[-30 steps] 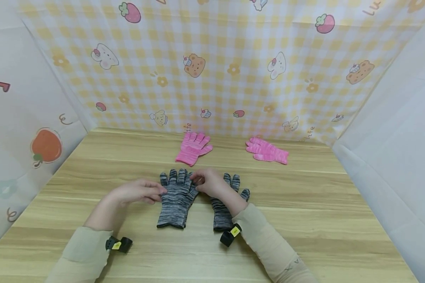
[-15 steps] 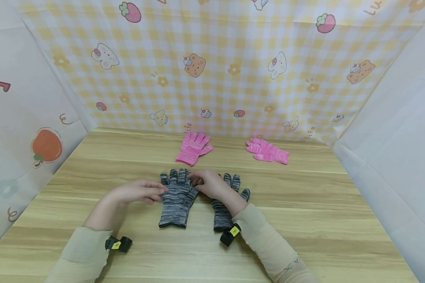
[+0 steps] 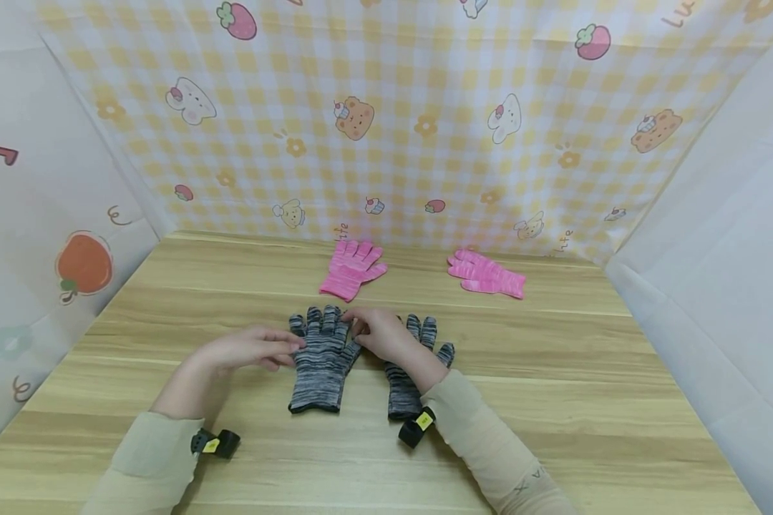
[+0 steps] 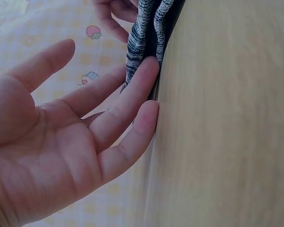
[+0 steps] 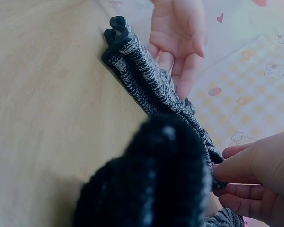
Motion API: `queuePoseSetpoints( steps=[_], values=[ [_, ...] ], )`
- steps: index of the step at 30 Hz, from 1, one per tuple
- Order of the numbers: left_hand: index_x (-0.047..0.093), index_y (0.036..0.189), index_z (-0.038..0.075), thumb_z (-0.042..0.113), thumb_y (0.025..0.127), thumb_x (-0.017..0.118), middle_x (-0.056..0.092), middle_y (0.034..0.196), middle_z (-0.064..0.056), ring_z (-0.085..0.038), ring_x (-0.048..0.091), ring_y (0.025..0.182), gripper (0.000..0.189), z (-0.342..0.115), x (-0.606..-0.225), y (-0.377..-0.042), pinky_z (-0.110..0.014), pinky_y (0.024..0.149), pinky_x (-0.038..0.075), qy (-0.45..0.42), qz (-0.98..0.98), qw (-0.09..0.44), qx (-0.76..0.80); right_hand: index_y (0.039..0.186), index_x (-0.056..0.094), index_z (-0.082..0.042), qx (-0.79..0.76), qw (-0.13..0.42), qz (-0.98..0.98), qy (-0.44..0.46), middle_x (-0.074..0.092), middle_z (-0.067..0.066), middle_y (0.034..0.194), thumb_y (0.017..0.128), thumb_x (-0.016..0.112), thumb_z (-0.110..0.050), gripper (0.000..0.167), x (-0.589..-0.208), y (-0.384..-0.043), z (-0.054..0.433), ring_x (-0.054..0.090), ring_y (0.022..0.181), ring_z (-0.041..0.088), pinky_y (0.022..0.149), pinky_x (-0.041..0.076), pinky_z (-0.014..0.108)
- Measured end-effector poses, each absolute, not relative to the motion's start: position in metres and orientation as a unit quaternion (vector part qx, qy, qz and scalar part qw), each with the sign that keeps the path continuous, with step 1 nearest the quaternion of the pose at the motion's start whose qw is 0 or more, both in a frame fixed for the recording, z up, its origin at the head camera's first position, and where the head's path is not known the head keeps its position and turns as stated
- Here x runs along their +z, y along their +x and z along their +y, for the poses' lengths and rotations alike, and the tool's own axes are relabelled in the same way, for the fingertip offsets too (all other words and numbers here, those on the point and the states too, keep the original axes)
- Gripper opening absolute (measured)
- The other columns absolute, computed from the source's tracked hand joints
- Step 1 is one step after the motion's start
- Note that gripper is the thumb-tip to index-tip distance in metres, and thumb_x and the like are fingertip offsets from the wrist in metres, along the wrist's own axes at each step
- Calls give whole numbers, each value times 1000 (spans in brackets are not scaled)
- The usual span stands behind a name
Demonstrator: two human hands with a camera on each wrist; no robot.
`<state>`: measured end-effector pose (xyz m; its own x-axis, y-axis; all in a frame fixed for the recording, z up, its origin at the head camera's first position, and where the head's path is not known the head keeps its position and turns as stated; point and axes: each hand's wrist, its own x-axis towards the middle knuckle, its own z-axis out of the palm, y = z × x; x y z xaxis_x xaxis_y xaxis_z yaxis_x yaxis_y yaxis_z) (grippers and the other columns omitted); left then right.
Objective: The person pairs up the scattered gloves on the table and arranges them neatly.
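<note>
Two grey-and-black striped knit gloves lie on the table, fingers pointing away. At the left glove [image 3: 318,379], my left hand [image 3: 258,347] touches the outer edge below the little finger. Its fingers reach out nearly straight and the thumb stands apart in the left wrist view. My right hand [image 3: 386,335] pinches the same glove on its inner side, near the index finger; the right wrist view shows thumb and fingers [image 5: 239,166] at its edge. Part of the right glove [image 3: 402,400] is hidden under my right forearm; it looms blurred and dark in the right wrist view.
Farther back lie two pink knit gloves, one with fingers pointing back [image 3: 353,270] and one turned sideways [image 3: 486,275]. A yellow checked cloth [image 3: 425,172] hangs behind the wooden table [image 3: 554,400]. White sheets stand at both sides.
The left grey glove has shifted slightly right and then a touch away from me, with its cuff turning straighter. My hands have barely moved; the right grey glove and pink gloves stay put.
</note>
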<state>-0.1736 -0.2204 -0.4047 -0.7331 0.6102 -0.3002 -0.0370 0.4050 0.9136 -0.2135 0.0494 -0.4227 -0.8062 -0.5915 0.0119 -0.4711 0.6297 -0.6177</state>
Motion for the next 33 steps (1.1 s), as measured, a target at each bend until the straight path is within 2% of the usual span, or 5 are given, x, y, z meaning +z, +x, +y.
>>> queuePoseSetpoints(
  steps=[6,13,17,29,33],
  values=[
    [42,135,-13,23,100,50,47,133,-32,-36,58,110,51,-220,-405,-176,-42,90,50,185,782,315,505,121,63,-9,-312,99,896,-300,65,4,94,88,64,3,35,-420,-213,49,59,81,13,68,50,25],
    [40,132,-17,20,101,47,55,121,-31,-35,63,100,49,-221,-403,-183,-44,90,50,160,780,300,525,116,66,-11,-326,97,901,-270,65,1,97,91,64,-5,27,-420,-215,49,60,85,13,68,50,25],
    [39,133,-18,21,101,46,52,125,-33,-36,63,100,50,-222,-401,-188,-43,91,49,135,789,276,532,116,67,-10,-345,97,898,-256,66,3,101,93,63,-10,24,-421,-215,49,62,89,15,69,51,25],
    [42,135,-14,27,101,48,59,120,-27,-35,61,105,53,-222,-404,-200,-42,91,49,115,807,259,518,129,61,-13,-321,119,891,-298,59,5,126,94,62,-14,35,-421,-212,48,60,98,16,73,51,25],
    [41,135,-13,28,101,48,56,122,-29,-35,60,105,54,-223,-406,-201,-42,90,50,125,812,265,505,132,58,-15,-295,125,897,-304,50,8,136,94,62,-18,38,-422,-210,49,57,108,18,84,50,29]
  ],
)
